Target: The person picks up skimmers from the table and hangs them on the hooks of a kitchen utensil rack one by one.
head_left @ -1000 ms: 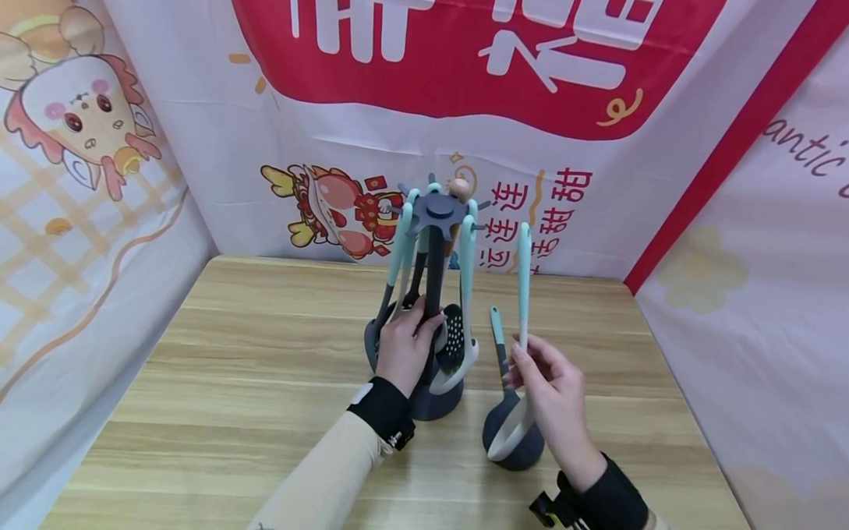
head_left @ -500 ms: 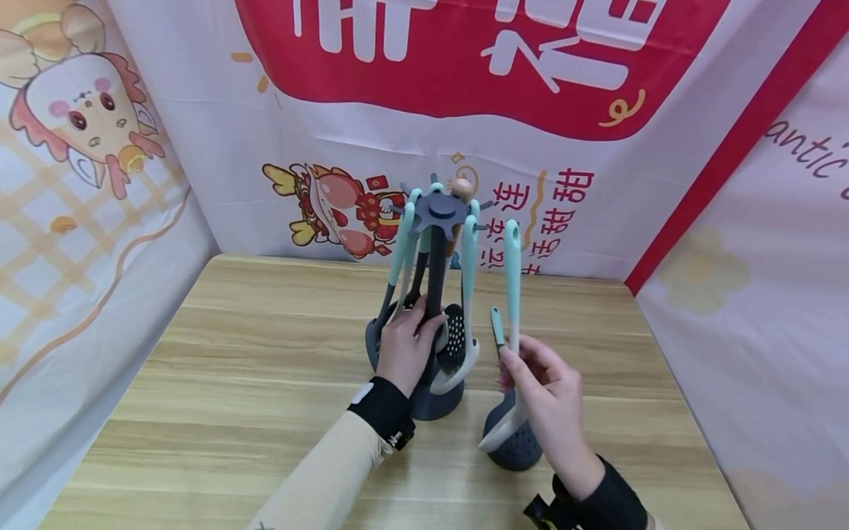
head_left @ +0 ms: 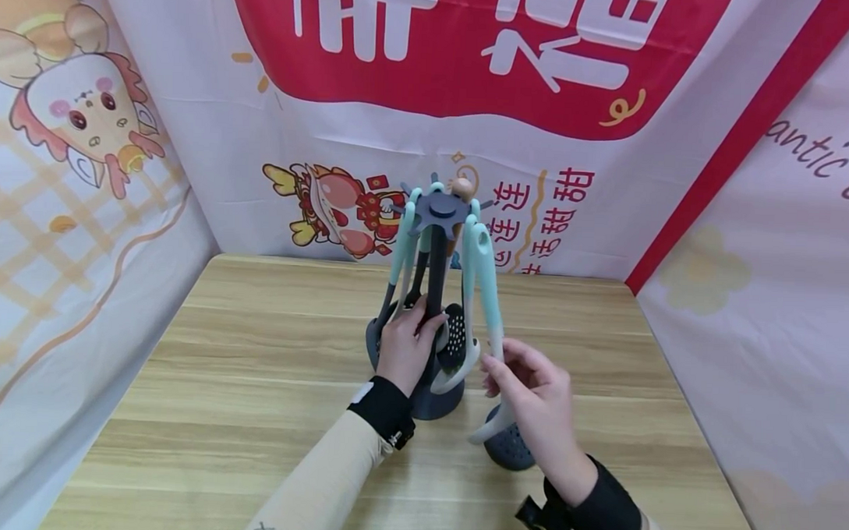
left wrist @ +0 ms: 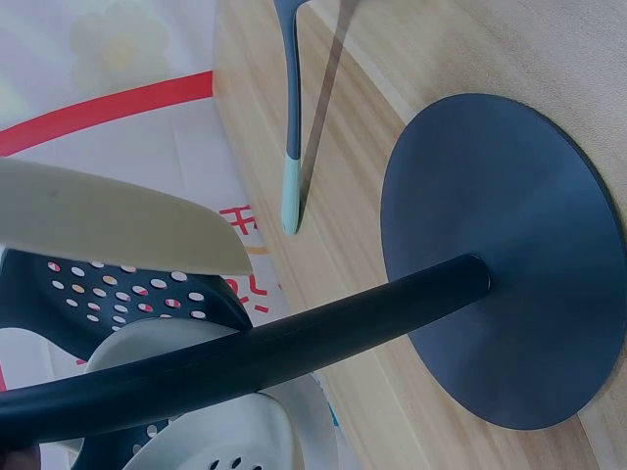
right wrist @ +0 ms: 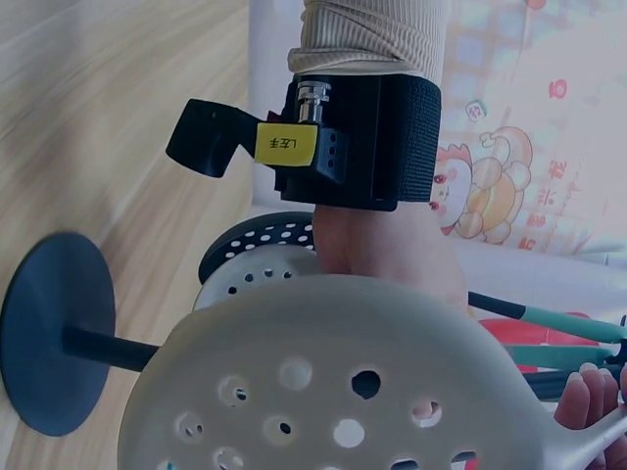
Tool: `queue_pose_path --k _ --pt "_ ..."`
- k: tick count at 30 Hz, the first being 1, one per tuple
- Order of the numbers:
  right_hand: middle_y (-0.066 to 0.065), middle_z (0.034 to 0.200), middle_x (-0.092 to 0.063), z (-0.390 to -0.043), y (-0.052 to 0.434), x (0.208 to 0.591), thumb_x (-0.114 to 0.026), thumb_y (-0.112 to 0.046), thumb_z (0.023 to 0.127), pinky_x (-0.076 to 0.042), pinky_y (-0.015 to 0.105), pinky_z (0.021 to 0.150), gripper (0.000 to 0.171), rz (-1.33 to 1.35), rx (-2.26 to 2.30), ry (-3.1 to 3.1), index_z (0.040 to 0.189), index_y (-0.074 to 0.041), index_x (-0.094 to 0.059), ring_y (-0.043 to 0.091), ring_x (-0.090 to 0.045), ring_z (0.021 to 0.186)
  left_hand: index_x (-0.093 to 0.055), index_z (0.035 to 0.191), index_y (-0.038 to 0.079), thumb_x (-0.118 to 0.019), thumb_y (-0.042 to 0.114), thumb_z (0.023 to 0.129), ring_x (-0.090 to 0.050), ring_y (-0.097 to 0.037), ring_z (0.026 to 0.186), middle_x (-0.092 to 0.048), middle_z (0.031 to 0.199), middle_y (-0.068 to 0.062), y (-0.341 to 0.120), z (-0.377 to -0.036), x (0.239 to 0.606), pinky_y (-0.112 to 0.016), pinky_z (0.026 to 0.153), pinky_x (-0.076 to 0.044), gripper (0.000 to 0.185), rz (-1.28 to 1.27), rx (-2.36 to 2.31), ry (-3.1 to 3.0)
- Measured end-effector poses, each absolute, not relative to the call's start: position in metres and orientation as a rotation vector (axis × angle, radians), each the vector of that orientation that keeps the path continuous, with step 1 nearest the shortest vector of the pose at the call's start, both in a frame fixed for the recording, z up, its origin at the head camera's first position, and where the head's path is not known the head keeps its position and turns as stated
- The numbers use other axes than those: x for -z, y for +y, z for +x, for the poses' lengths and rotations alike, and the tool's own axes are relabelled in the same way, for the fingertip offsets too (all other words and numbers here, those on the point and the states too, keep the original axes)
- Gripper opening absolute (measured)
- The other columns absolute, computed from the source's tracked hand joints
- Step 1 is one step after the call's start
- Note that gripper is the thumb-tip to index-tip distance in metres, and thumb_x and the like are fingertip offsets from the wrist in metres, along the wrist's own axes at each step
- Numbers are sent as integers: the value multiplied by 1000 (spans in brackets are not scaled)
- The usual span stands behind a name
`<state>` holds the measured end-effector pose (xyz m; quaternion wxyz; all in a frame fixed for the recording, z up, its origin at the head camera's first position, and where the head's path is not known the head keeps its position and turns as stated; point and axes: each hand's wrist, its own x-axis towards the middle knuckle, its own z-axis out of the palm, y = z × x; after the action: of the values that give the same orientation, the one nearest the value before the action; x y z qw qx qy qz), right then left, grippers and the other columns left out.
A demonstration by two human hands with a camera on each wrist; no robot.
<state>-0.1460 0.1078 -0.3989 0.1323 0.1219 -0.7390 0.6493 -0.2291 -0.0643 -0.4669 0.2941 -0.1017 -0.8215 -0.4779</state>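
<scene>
Head view: rack (head_left: 433, 296) pole gripped by left hand (head_left: 406, 348), fingers curled round it, rack standing mid-counter (head_left: 252, 384). Skimmer (head_left: 490, 298) handle pinched by right hand (head_left: 535, 401), held tilted just beside rack, top near hooks. Spoon (head_left: 508, 446) lying on counter behind right hand.

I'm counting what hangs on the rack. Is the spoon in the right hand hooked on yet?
Cannot tell. The right hand pinches the spoon with its handle's top right at a rack hook, but the views don't show it looped over.
</scene>
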Motion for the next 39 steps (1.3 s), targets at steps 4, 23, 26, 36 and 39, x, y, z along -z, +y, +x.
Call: queue_pose_path --k 4,23,26,36,39 --pt "-6 75 -66 -146 105 398 -68 5 89 -57 25 56 15 392 -1861 -2139 103 6 -68 7 -62 60 -68 116 2 -67 14 94 -73 -24 92 -76 97 -11 -65 -229 467 -37 77 -60 25 -270 1275 -2194" --pt "19 76 -69 -146 94 402 -73 0 86 -59 30 57 18 442 -1845 -2189 103 5 -69 9 -65 58 -68 115 2 -66 16 95 -73 -25 91 -76 97 -11 -66 -230 467 -37 78 -61 24 -283 1274 -2199" --pt "18 75 -69 -145 92 402 -73 0 86 -59 31 58 18 434 -1843 -2199 103 3 -70 9 -65 58 -68 114 2 -67 14 94 -73 -24 90 -76 97 -11 -65 -230 468 -37 77 -61 23 -287 1271 -2187" --pt "20 75 -68 -144 89 403 -74 1 85 -59 31 57 19 442 -1849 -2221 103 3 -68 8 -66 58 -68 114 2 -65 19 96 -74 -23 90 -76 98 -11 -66 -230 469 -35 77 -61 25 -304 1274 -2175" --pt "20 76 -69 -144 88 404 -73 2 85 -60 33 56 19 452 -1873 -2218 103 4 -68 8 -66 58 -67 115 3 -64 21 97 -74 -23 91 -76 98 -11 -66 -230 469 -35 78 -61 26 -302 1274 -2182"
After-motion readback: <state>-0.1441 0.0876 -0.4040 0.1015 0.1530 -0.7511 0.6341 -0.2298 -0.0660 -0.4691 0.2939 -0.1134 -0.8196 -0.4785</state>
